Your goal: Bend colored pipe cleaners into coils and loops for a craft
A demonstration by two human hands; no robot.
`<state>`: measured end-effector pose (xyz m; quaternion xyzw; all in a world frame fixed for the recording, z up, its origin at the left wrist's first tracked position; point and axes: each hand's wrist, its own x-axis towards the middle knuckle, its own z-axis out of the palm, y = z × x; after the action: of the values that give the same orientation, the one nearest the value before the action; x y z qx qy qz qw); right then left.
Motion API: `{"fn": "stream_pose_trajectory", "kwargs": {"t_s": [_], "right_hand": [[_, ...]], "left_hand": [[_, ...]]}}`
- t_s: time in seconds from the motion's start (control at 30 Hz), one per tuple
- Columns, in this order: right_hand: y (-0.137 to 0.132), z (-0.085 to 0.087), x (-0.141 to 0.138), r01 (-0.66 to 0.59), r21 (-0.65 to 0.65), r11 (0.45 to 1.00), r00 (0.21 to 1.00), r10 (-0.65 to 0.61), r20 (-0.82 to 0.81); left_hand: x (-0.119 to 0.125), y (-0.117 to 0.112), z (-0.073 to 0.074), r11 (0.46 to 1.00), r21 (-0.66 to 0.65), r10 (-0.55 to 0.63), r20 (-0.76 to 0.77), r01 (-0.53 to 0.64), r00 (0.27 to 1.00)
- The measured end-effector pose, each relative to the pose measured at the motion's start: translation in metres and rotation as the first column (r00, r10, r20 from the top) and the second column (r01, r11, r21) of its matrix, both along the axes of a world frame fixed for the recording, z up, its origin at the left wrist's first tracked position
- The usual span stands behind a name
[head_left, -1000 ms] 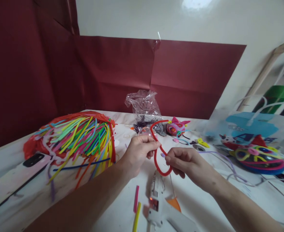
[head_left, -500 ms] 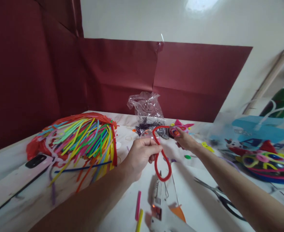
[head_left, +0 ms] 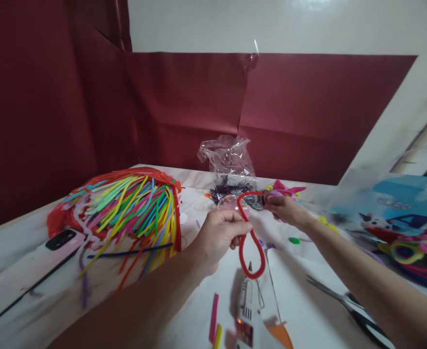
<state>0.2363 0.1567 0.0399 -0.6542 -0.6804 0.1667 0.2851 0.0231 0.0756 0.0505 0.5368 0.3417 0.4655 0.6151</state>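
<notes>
My left hand [head_left: 219,236] is closed, pinching a red pipe cleaner [head_left: 250,245] bent into a loop that hangs below my fingers, with its upper end arching to the right. My right hand [head_left: 285,209] is stretched further back over the table and closed on a small pink craft figure [head_left: 282,190] with pointed ears, next to the pipe cleaner's upper end. Below the loop a white glue gun [head_left: 250,310] lies on the table.
A heap of coloured pipe cleaners [head_left: 126,208] on red plastic lies at the left, with a phone [head_left: 58,241] beside it. A clear plastic bag [head_left: 228,162] stands at the back. Scissors [head_left: 352,305] lie at the right, colourful crafts [head_left: 417,252] at far right. Short sticks [head_left: 214,324] lie near the front.
My right hand let go of the loop's lower part and reached back to the pink figure. The left hand kept hold of the red pipe cleaner. The view shifted slightly left.
</notes>
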Motion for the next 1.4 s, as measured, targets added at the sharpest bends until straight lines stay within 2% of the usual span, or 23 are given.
{"fn": "stream_pose_trajectory", "kwargs": {"t_s": [0.13, 0.2, 0.23, 0.33, 0.47, 0.6, 0.8, 1.07, 1.4], "right_hand": [[-0.07, 0.013, -0.032, -0.214, -0.063, 0.975, 0.963, 0.2, -0.179], [-0.102, 0.02, -0.046, -0.362, -0.06, 0.93, 0.854, 0.306, -0.42], [-0.114, 0.022, -0.052, -0.395, -0.071, 0.916, 0.825, 0.319, -0.467], [-0.133, 0.022, -0.062, -0.369, -0.075, 0.926, 0.808, 0.28, -0.519], [-0.136, 0.016, -0.06, -0.344, -0.053, 0.938, 0.76, 0.245, -0.602], [-0.139, 0.012, -0.056, -0.37, -0.09, 0.925, 0.757, 0.244, -0.606], [-0.138, 0.009, -0.056, -0.318, -0.06, 0.946, 0.734, 0.206, -0.647], [-0.138, 0.005, -0.061, -0.356, -0.113, 0.928, 0.747, 0.21, -0.631], [-0.137, 0.012, -0.056, -0.344, -0.08, 0.936, 0.778, 0.236, -0.582]], "left_hand": [[0.002, -0.004, 0.001, 0.999, 0.004, -0.032, 0.017, 0.032, 0.999], [0.003, -0.007, 0.002, 0.999, 0.021, -0.048, 0.042, 0.048, 0.998], [0.003, -0.009, 0.002, 0.998, 0.029, -0.055, 0.053, 0.053, 0.997], [0.004, -0.014, 0.005, 0.997, 0.054, -0.064, 0.066, 0.061, 0.996], [0.002, -0.018, 0.009, 0.996, 0.084, -0.047, 0.071, 0.041, 0.996], [0.0, -0.016, 0.011, 0.992, 0.117, 0.029, 0.111, -0.042, 0.993], [-0.002, -0.016, 0.011, 0.992, 0.109, 0.046, 0.149, -0.063, 0.988], [0.0, -0.016, 0.01, 0.989, 0.134, 0.039, 0.157, -0.061, 0.987], [-0.002, -0.013, 0.009, 0.988, 0.147, 0.029, 0.104, -0.044, 0.994]]}}
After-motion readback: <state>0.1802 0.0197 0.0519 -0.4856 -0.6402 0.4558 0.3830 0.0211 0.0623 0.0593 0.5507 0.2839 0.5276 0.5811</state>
